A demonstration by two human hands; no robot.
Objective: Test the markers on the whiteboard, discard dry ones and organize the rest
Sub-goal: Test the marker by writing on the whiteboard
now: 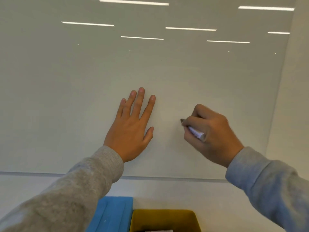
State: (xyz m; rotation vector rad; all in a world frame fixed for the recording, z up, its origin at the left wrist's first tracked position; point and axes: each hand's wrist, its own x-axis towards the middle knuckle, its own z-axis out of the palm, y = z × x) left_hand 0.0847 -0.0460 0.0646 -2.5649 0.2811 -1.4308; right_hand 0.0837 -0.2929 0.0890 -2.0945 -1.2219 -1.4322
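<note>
Up close, the left hand [132,126] lay flat on the whiteboard [66,97], its fingers straight and spread apart. The right hand [210,131] was curled tight around a marker [195,132], just to the right of the left hand. The marker's dark tip touched the board. Both arms wore gray sleeves [75,190]. Down below, a blue box [113,213] sat right beside a yellow bin [163,220].
</note>
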